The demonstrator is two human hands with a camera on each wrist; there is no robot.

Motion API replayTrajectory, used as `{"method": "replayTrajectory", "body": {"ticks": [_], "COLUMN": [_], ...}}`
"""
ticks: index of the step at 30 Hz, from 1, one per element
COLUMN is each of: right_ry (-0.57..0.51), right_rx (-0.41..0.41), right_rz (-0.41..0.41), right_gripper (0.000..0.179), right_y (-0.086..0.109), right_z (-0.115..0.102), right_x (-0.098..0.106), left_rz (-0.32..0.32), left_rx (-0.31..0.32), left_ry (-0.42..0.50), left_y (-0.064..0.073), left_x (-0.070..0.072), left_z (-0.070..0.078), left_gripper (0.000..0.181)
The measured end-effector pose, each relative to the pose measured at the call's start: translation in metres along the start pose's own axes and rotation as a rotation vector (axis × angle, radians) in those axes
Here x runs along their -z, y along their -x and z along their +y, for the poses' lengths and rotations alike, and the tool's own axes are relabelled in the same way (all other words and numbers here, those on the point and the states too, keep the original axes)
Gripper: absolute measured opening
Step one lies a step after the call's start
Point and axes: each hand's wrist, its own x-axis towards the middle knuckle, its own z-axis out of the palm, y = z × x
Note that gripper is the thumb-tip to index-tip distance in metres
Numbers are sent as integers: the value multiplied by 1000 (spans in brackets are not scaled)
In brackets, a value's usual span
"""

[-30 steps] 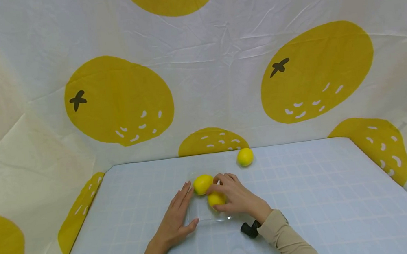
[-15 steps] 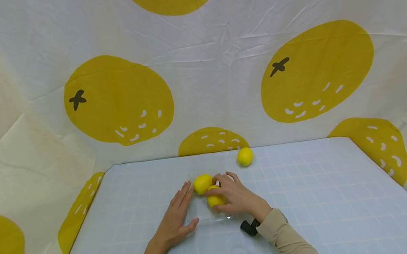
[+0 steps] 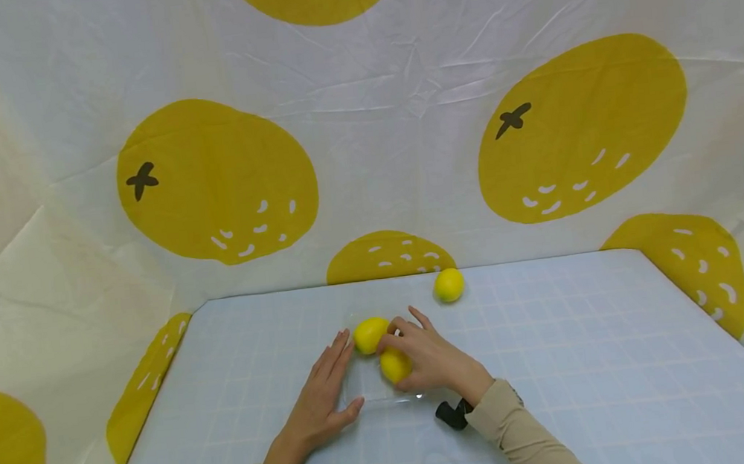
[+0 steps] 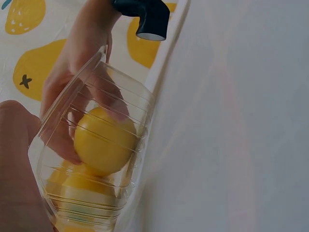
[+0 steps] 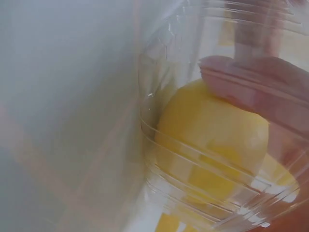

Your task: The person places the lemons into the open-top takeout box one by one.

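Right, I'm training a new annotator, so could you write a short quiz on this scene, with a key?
1. How many glossy yellow oval lemons are inside the clear ridged plastic container?
2. True or false: the person's bare left hand grips one of them.
3. The lemon outside the container lies near which edge of the pale blue checked tabletop: A) left; B) far; C) right?

Key:
1. Two.
2. False: its fingers lie straight; the bare right hand holds one.
3. B.
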Motion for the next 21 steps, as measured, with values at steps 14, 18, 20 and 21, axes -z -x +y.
{"method": "replayTrajectory", "body": {"ticks": [14,18,20,21], "right_ry": [-32,-27,-28,-25], "right_rx": [-24,-26,-29,-29], "right_rz": [-3,5,3,0], "right_gripper": [52,52,51,51], "right_y": [0,1,0,0], "right_z": [-2,-2,-2,-2], "right_x": [-3,-3,-2,-1], "left_rz": [-14,-18,-17,-18], "left_rx": [15,18,16,17], "left_ry": [-1,-3,-4,-3], "left_y": [0,0,0,0], "left_x": [1,1,1,1], "left_z": [2,2,2,1], "left_gripper": [83,83,83,83]}}
